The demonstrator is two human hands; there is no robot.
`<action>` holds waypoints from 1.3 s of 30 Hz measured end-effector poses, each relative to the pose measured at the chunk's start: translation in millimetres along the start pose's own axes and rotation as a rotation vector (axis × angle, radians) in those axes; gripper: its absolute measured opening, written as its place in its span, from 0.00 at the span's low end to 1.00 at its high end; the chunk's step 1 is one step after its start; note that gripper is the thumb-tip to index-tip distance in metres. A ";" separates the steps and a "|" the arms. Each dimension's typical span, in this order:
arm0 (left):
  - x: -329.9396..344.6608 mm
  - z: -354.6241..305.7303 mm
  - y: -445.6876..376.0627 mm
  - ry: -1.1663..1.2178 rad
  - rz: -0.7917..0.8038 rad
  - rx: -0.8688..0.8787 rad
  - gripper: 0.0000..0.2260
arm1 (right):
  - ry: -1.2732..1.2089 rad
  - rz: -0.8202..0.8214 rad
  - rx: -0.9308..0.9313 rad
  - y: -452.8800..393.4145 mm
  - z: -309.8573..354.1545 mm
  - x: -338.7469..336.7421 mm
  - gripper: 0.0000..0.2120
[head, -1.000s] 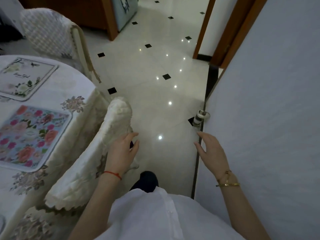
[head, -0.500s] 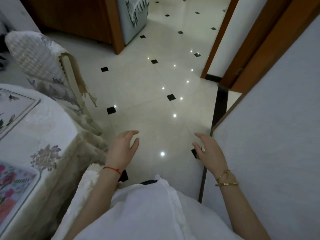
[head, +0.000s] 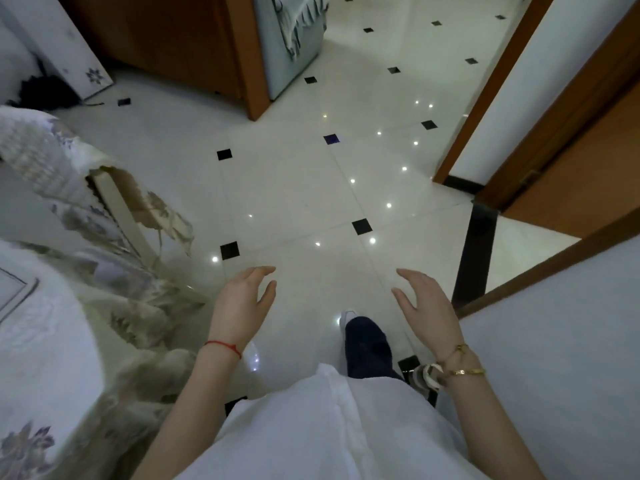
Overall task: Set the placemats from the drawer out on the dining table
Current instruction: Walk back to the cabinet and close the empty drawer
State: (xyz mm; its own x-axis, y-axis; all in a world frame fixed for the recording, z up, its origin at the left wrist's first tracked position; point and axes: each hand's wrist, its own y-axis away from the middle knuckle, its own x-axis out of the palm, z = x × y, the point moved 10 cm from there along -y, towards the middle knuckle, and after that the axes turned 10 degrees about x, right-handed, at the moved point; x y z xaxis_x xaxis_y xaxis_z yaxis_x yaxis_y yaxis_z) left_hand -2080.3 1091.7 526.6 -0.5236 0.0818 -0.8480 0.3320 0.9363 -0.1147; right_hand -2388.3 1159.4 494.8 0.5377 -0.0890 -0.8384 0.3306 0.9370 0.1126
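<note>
Walking over tiled floor, both hands empty.

White tile floor (head: 311, 188) with black diamonds fills centre; dining table (head: 45, 341) under floral cloth at near left, one placemat (head: 14, 289) corner just showing at its left edge; covered chair (head: 69, 188) beyond. Left hand (head: 242, 303) and right hand (head: 426, 306) raised, fingers spread, holding nothing.

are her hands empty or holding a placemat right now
Empty: left hand and right hand are both open over the floor tiles, fingers spread, nothing in them.
</note>
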 end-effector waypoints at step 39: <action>-192.5 410.3 -509.8 -0.064 -0.456 -0.685 0.13 | 0.136 0.421 -0.668 -721.6 534.5 222.8 0.18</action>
State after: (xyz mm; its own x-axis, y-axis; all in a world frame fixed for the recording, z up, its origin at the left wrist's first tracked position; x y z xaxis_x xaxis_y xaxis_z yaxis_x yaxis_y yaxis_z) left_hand -1826.8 458.4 536.1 -0.4387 -0.3570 -0.8247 -0.4649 0.8755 -0.1317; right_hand -2092.5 282.9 511.8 0.4002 0.3184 -0.8593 -0.4361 0.8909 0.1270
